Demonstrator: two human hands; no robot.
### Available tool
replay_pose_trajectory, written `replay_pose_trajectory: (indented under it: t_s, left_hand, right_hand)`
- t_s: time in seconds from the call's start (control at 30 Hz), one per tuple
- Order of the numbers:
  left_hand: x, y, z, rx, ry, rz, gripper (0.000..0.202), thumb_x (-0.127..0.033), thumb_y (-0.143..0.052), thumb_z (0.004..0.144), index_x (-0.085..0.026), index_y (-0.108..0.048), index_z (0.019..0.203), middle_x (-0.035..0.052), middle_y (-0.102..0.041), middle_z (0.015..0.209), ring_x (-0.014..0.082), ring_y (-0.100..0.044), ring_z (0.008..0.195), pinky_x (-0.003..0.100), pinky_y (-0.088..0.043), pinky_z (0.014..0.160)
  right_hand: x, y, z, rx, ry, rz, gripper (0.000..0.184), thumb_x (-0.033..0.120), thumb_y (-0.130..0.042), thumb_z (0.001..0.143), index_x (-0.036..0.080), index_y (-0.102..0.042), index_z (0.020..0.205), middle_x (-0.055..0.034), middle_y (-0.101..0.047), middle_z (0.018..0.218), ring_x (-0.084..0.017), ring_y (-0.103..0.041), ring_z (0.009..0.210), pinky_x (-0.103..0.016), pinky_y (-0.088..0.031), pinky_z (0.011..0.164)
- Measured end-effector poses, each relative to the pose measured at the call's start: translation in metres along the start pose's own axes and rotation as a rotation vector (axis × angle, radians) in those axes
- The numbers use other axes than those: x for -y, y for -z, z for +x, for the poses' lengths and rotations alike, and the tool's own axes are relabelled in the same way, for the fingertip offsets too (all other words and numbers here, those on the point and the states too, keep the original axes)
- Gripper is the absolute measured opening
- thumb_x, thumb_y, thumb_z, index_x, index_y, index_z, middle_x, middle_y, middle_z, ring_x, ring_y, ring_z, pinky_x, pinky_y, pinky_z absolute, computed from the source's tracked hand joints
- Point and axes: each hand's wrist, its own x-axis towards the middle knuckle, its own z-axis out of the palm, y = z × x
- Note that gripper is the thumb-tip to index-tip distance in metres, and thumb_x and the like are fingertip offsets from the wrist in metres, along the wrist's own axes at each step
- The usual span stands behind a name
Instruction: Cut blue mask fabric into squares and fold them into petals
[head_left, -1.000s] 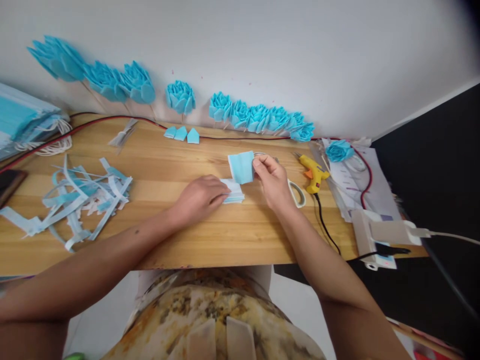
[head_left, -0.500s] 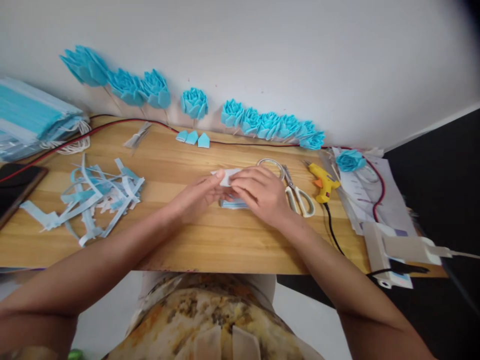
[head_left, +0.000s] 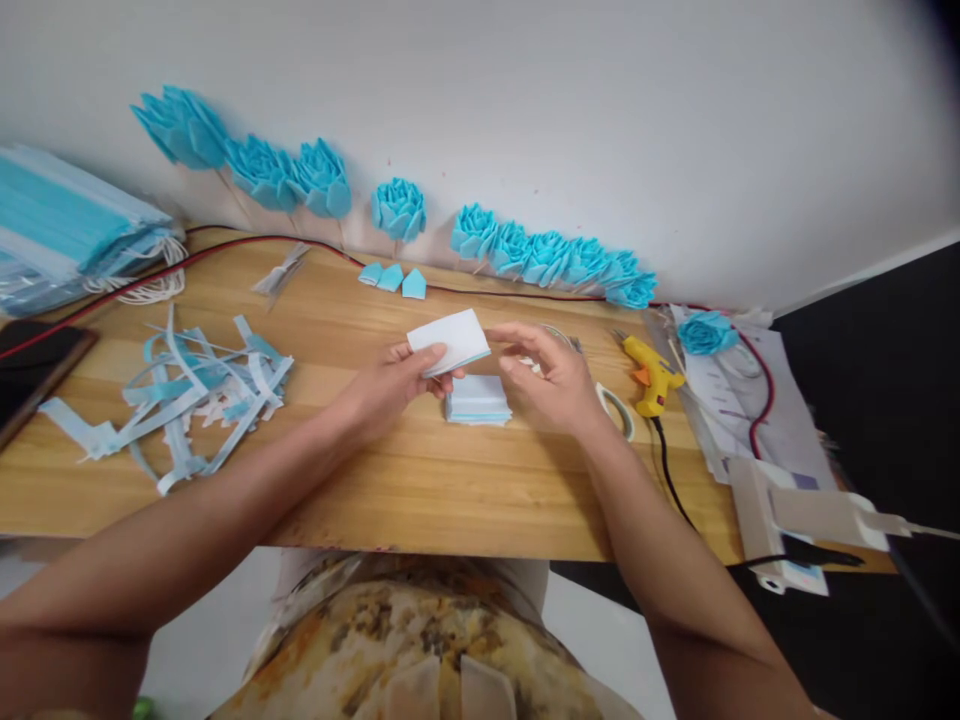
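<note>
My left hand pinches a small folded sheet, white on top with a light-blue edge, just above the table. Below and to its right lies a stack of blue-and-white rectangles. My right hand hovers right of the sheet with fingers apart, holding nothing that I can see. It partly covers the scissors and a roll of tape. Behind the sheet, three blue pieces with pointed ends lie on the table.
Blue flowers on sticks lean along the wall. Cut strips and a phone lie left, near a pack of face masks. A yellow glue gun, papers and a power strip are right.
Both hands were together on the white sheet. My right hand has let go and moved right, while my left hand keeps the sheet, now flat and in full view. The stack is uncovered.
</note>
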Motion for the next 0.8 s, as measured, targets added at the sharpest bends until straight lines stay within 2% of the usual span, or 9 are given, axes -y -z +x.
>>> replay_pose_trajectory:
  t_s: [0.17, 0.3, 0.4, 0.57, 0.8]
  left_hand:
    - [0.004, 0.000, -0.001, 0.046, 0.018, 0.065, 0.034, -0.043, -0.078, 0.076, -0.012, -0.070, 0.087, 0.0016, -0.067, 0.072, 0.0115, -0.059, 0.060, 0.026, -0.051, 0.060]
    - [0.002, -0.001, -0.004, 0.065, 0.020, 0.192, 0.035, -0.047, -0.074, 0.080, -0.012, -0.069, 0.080, 0.0029, -0.067, 0.072, 0.0118, -0.059, 0.062, 0.026, -0.052, 0.062]
    - [0.000, -0.002, -0.005, 0.079, 0.014, 0.282, 0.037, -0.049, -0.071, 0.083, -0.012, -0.069, 0.077, 0.0035, -0.067, 0.071, 0.0116, -0.059, 0.063, 0.026, -0.051, 0.064]
    - [-0.002, -0.002, -0.005, 0.111, 0.001, 0.307, 0.037, -0.049, -0.069, 0.084, -0.012, -0.069, 0.079, 0.0034, -0.067, 0.074, 0.0118, -0.060, 0.064, 0.026, -0.051, 0.065]
    - [0.003, 0.001, -0.003, 0.137, -0.001, 0.302, 0.035, -0.047, -0.067, 0.087, -0.013, -0.068, 0.080, 0.0033, -0.067, 0.076, 0.0114, -0.059, 0.064, 0.025, -0.050, 0.065]
  right_hand:
    - [0.001, -0.007, -0.002, 0.017, 0.059, -0.022, 0.022, 0.027, -0.068, 0.087, 0.027, -0.070, 0.108, -0.0021, -0.073, 0.107, -0.018, -0.067, 0.095, -0.035, -0.054, 0.087]
    - [-0.002, -0.011, -0.003, -0.008, 0.040, 0.001, 0.008, 0.026, -0.069, 0.086, 0.025, -0.072, 0.093, -0.0007, -0.072, 0.089, -0.017, -0.066, 0.084, -0.032, -0.052, 0.078]
    - [-0.005, -0.013, -0.004, -0.027, -0.010, 0.034, 0.007, 0.028, -0.068, 0.087, 0.025, -0.072, 0.092, 0.0000, -0.071, 0.085, -0.017, -0.065, 0.080, -0.031, -0.051, 0.074]
    - [-0.005, -0.017, -0.005, -0.049, -0.098, 0.099, 0.010, 0.033, -0.067, 0.086, 0.024, -0.071, 0.089, 0.0001, -0.072, 0.083, -0.016, -0.065, 0.075, -0.031, -0.051, 0.069]
    - [0.002, -0.021, -0.003, -0.084, -0.112, 0.097, 0.007, 0.029, -0.066, 0.083, 0.023, -0.068, 0.083, 0.0004, -0.069, 0.078, -0.014, -0.063, 0.071, -0.030, -0.052, 0.068]
